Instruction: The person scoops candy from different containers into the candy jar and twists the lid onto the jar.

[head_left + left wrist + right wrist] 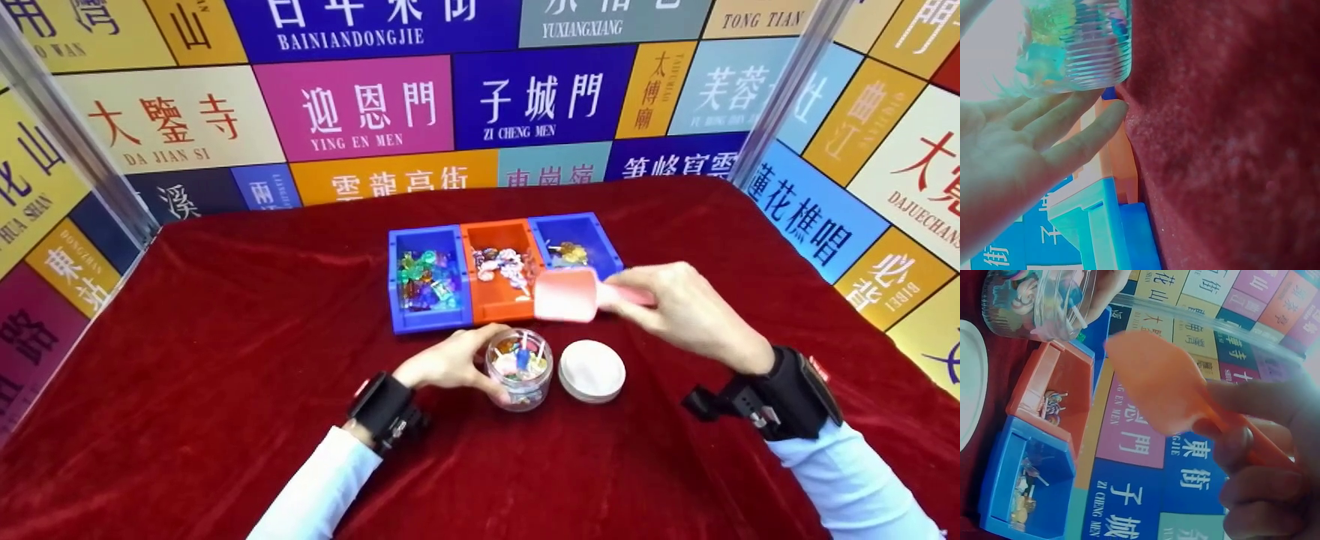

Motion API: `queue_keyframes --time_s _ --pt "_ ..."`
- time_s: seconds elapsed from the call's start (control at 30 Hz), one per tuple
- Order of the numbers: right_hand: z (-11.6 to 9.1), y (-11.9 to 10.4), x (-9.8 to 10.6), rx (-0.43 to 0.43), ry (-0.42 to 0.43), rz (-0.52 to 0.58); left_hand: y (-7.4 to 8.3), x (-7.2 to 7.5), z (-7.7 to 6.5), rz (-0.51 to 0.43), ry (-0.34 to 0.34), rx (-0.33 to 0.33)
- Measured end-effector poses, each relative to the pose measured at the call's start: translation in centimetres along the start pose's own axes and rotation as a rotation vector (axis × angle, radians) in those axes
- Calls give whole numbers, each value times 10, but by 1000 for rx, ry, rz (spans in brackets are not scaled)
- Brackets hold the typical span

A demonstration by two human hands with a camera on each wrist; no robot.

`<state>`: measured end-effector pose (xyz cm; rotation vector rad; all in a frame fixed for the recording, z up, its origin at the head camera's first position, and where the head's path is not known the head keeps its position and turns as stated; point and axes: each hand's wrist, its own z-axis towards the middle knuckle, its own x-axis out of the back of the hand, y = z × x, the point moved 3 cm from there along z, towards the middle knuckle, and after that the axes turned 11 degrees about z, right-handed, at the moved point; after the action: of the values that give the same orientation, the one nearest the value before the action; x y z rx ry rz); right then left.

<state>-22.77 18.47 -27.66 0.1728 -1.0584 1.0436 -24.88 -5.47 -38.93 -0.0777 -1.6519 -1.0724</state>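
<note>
My left hand (pixel 450 364) holds a clear ribbed jar (pixel 529 397) on the cloth, thumb and fingers around its side. Wrapped candies and several white-stick lollipops fill the jar. Above the table, my right hand (pixel 679 307) grips a pink scoop (pixel 566 295) by its handle; it looks orange in the right wrist view. The scoop's blade is over the front of the bins, and no candy shows on it. Directly right of the jar lies a round white lid (pixel 592 370).
Three joined bins stand behind the jar: a blue bin (pixel 433 324) with coloured candies, a red bin (pixel 504 312) with lollipops, and another blue bin (pixel 610 251) with yellowish candies. Dark red cloth (pixel 225 390) covers the table. Printed panels (pixel 352 105) rise behind it.
</note>
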Motion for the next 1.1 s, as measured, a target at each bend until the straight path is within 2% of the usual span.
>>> queue_keyframes --time_s 0.17,0.3,0.5,0.67,0.83,1.1 --pt "3 20 3 -172 82 58 1 0 0 -7 1 0" --pt "6 43 1 -331 109 106 0 1 1 -2 9 -6" --pt "4 80 -22 -501 92 179 0 1 1 -2 9 -3" --pt "-3 99 -47 -532 27 186 1 -2 0 14 -1 11" --pt "-6 112 -67 -545 9 180 1 -3 0 13 -1 8" --pt "-1 121 -77 -559 0 102 2 0 1 19 6 -1"
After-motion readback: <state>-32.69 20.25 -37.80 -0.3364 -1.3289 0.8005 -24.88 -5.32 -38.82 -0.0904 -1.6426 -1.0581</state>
